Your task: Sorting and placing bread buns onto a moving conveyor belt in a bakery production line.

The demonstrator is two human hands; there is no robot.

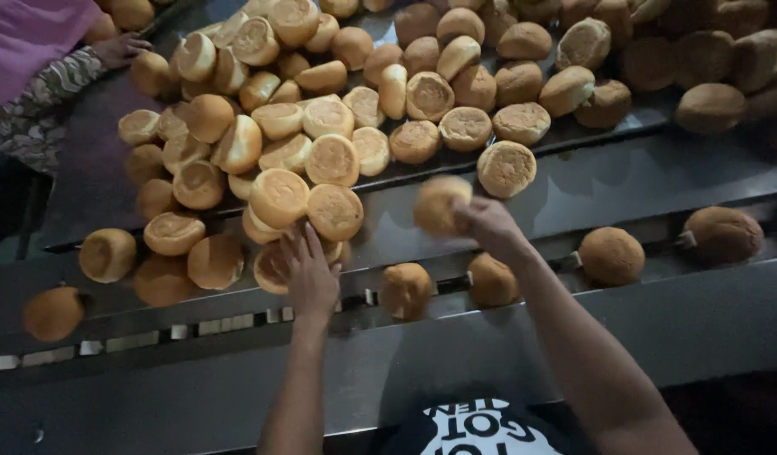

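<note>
A big heap of round golden-brown buns (329,126) covers a dark metal table (624,181). My left hand (308,274) rests with fingers spread on a bun (270,268) at the near edge of the heap. My right hand (489,226) holds one bun (439,204), slightly blurred, just above the table's front part. Below both hands runs a narrow conveyor track (237,322) with single buns spaced along it, such as one (405,291) between my hands and another (493,281) under my right wrist.
Further buns ride the track at the right (611,255), far right (723,234) and far left (53,313). Another person's hand (119,49) in a patterned sleeve reaches into the heap at the top left. A grey metal ledge (708,312) runs along the front.
</note>
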